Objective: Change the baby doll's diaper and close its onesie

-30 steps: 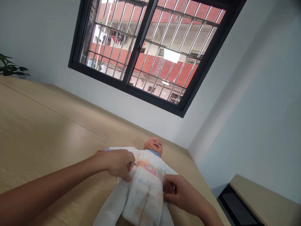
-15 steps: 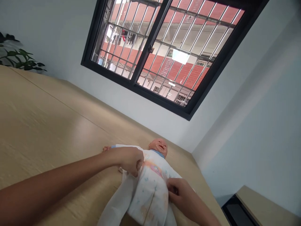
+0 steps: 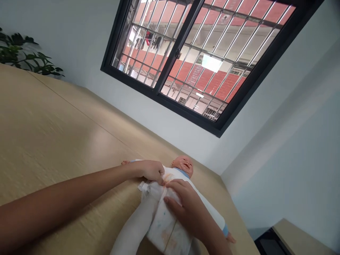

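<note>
A baby doll [image 3: 183, 165] in a white top with blue trim lies on its back on a wooden table [image 3: 66, 141], its head toward the wall. Around its hips is a white patterned diaper [image 3: 162, 226]. My left hand [image 3: 154, 171] is closed at the diaper's upper left edge, pinching what seems to be that edge. Across the diaper's front lies my right hand [image 3: 183, 203], fingers spread a little, fingertips near my left hand. A crumpled white tab [image 3: 145, 186] sticks out by the doll's left-side hip in view. White leg covering shows below it.
A barred window [image 3: 186, 71] with a dark frame is in the wall beyond the table. Green leaves [image 3: 39, 63] hang at the upper left. A dark object [image 3: 271, 242] beside a wooden surface stands at the lower right.
My right hand has moved from the diaper's right side up and left onto its front, near my left hand. The white tab and the doll's right-hand arm in view now show. The view has shifted slightly.
</note>
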{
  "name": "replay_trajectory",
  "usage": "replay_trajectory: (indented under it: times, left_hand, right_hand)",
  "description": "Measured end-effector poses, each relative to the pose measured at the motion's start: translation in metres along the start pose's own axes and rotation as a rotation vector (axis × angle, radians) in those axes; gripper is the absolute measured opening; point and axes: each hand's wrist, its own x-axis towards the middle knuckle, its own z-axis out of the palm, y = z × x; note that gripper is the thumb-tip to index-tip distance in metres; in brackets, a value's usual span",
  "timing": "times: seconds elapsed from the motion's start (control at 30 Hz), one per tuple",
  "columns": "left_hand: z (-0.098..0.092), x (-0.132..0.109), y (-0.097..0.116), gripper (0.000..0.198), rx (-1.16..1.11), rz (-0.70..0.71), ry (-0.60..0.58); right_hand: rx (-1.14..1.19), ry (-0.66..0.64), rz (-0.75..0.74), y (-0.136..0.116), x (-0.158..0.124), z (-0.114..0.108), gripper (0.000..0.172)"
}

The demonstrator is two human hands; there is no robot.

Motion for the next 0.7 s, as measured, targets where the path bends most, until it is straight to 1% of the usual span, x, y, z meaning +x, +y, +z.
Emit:
replay_trajectory:
  times: [0.1,0.13,0.2,0.3,0.47,0.53,0.63,0.7]
  left_hand:
    - [-0.002,0.002,0.002,0.031,-0.221,-0.016,-0.069]
    - [-0.002,0.002,0.003,0.031,-0.291,-0.023,-0.080]
    - [-0.003,0.003,0.005,0.031,-0.397,-0.047,-0.087]
    - [0.001,0.007,0.002,0.031,-0.485,-0.082,-0.089]
    - [0.006,0.012,-0.008,0.033,-0.557,-0.062,-0.116]
    - [0.005,0.010,-0.008,0.036,-0.585,-0.029,-0.182]
    - [0.002,0.004,-0.004,0.045,-0.621,0.022,-0.383]
    - [0.002,0.003,-0.003,0.050,-0.627,0.042,-0.484]
  right_hand:
    - [-0.044,0.015,0.011,0.005,0.009,0.005,0.008]
    - [-0.031,0.034,0.010,0.009,0.010,0.007,0.007]
    - [0.032,0.080,-0.010,0.017,0.008,0.012,0.012]
    - [0.142,0.132,-0.048,0.027,0.004,0.019,0.015]
    - [0.156,0.136,-0.075,0.031,0.003,0.021,0.017]
    - [0.145,0.139,-0.081,0.030,0.004,0.020,0.017]
    - [0.139,0.143,-0.078,0.028,0.004,0.020,0.019]
    - [0.138,0.138,-0.073,0.028,0.004,0.020,0.019]
